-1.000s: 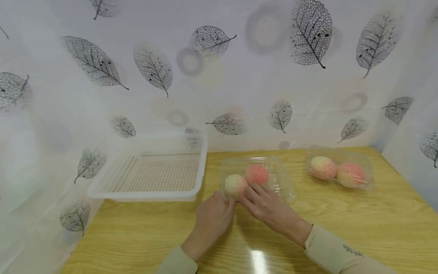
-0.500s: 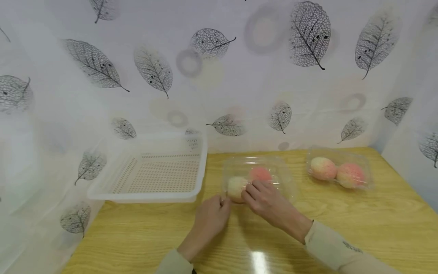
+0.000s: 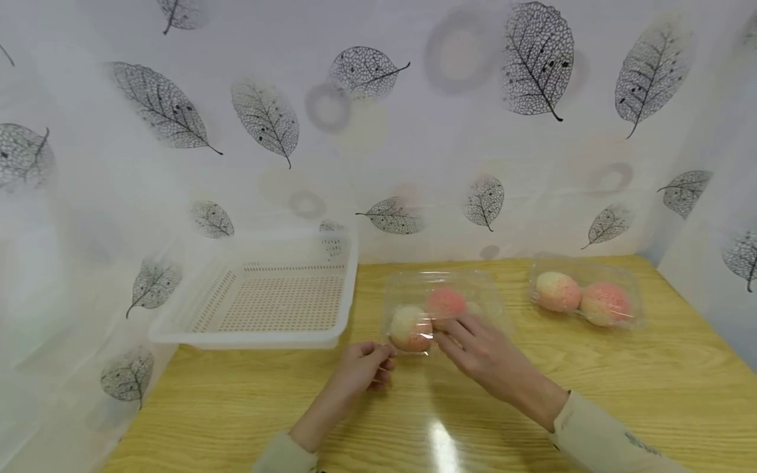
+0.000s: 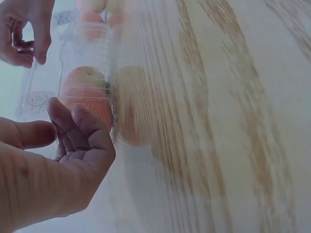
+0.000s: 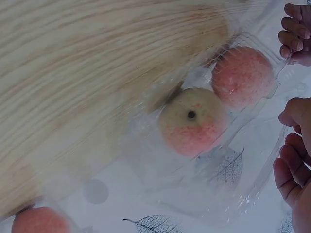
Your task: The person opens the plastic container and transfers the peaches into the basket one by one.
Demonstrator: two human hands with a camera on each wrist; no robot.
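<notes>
A person's two bare hands work at a clear, thin-walled plastic box (image 3: 476,289) in the middle of a yellow wood-grain counter (image 3: 680,387), just right of a white perforated plastic basket (image 3: 248,339). Inside the box sit a round cream-and-pink peach (image 3: 411,330) in front and a round pink peach (image 3: 445,302) behind. The left hand (image 3: 357,371) is at the box's front left corner, thumb and forefinger nearly together; the right hand (image 3: 487,358) has its fingers bent at the front, beside the cream-and-pink peach. Whether either hand pinches the plastic I cannot tell.

The box looks light, slick and springy, likely to flex or slide; its rim or corners seem the best hold, the flat walls the poorest. The peaches look firm but could roll or bruise, so cupping each around its middle seems safest.
</notes>
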